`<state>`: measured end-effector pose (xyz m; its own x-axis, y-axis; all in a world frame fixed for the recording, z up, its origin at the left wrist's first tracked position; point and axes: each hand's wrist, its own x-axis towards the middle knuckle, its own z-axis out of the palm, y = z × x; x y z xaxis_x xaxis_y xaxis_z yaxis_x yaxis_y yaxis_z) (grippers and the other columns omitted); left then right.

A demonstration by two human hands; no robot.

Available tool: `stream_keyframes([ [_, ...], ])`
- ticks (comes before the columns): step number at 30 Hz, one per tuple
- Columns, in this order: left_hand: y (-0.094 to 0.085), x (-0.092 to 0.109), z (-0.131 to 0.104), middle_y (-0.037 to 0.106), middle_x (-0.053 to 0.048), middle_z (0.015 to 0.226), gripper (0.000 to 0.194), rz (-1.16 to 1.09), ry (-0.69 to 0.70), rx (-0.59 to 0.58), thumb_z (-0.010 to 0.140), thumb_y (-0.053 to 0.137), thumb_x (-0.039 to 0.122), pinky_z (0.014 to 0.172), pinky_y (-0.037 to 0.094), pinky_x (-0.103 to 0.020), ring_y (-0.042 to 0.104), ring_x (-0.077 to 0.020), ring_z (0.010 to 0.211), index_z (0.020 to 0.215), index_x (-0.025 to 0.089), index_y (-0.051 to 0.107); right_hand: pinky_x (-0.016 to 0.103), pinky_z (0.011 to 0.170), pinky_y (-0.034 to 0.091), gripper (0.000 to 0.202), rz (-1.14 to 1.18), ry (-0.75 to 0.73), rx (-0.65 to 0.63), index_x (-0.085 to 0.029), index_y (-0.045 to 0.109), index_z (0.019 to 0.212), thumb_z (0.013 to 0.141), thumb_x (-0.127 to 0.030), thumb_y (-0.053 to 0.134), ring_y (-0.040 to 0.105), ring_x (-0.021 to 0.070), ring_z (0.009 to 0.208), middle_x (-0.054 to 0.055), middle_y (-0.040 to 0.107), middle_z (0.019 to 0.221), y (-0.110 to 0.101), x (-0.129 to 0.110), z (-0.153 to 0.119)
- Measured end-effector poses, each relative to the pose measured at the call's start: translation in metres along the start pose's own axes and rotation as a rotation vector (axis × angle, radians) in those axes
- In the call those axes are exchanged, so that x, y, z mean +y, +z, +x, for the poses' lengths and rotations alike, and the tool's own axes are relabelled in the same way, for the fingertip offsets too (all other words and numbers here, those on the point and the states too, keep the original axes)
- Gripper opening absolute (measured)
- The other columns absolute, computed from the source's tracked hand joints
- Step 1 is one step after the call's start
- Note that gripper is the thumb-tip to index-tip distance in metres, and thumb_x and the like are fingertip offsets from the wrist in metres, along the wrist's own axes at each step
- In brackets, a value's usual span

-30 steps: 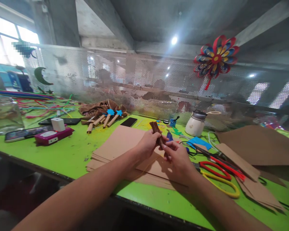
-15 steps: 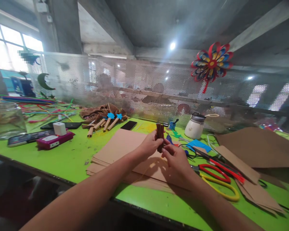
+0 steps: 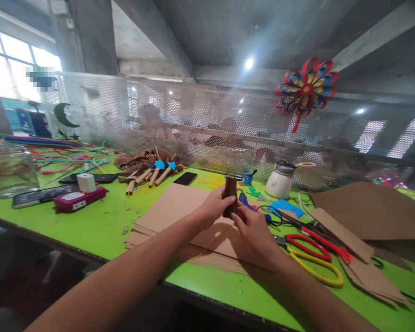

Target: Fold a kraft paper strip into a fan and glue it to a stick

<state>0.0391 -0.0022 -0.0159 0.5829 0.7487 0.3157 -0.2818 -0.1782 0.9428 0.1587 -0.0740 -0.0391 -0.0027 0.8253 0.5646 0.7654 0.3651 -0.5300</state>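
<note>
A narrow dark brown pleated bundle (image 3: 230,197) is held upright above a stack of light brown paper sheets (image 3: 180,207). My left hand (image 3: 212,207) is closed on its left side, with the thumb across the front. My right hand (image 3: 252,226) grips its lower right side between thumb and fingers. A thin yellow string (image 3: 212,240) trails from below the hands over the paper.
Scissors with red (image 3: 309,246) and yellow (image 3: 318,269) handles lie right of my hands, near brown paper pieces (image 3: 370,276) and a white jug (image 3: 280,180). Finished paper fans with blue stars (image 3: 159,164), phones, a purple box (image 3: 79,199) and a glass jar (image 3: 12,171) stand left.
The pleated bundle has turned slightly and shows a wider face. Both hands still hold it in nearly the same place, and the yellow string has shifted on the paper.
</note>
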Motion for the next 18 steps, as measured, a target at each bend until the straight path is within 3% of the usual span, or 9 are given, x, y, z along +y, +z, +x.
stream_keyframes([
  [6,-0.001,0.002,-0.001,0.062,-0.004,0.077,0.025,-0.075,-0.03,-0.013,0.075,0.059,0.031,0.062,0.043,-0.026,0.058,-0.013,0.064,0.092,0.014,0.054,0.028,0.064,0.043,0.022,-0.144,-0.064,-0.104,-0.016,0.064,0.094,0.077,-0.025,0.053,0.059,0.0188,0.069,0.01,0.067,0.088,-0.003,-0.003,-0.003],
  [12,-0.002,0.008,-0.002,0.062,-0.004,0.074,0.027,-0.079,-0.016,-0.004,0.072,0.064,0.032,0.067,0.044,-0.028,0.058,-0.0139,0.065,0.089,0.012,0.058,0.029,0.066,0.042,0.026,-0.257,-0.219,-0.15,-0.016,0.064,0.095,0.073,-0.028,0.057,0.057,0.0203,0.075,0.011,0.064,0.097,-0.003,0.002,-0.005],
  [18,-0.002,0.012,-0.003,0.065,-0.006,0.077,0.028,-0.065,-0.008,-0.006,0.068,0.068,0.029,0.064,0.043,-0.026,0.058,-0.0129,0.064,0.089,0.011,0.062,0.026,0.053,0.039,0.026,-0.049,0.03,-0.137,-0.015,0.063,0.083,0.083,-0.035,0.046,0.055,0.0162,0.058,0.006,0.065,0.071,0.0,0.006,0.003],
])
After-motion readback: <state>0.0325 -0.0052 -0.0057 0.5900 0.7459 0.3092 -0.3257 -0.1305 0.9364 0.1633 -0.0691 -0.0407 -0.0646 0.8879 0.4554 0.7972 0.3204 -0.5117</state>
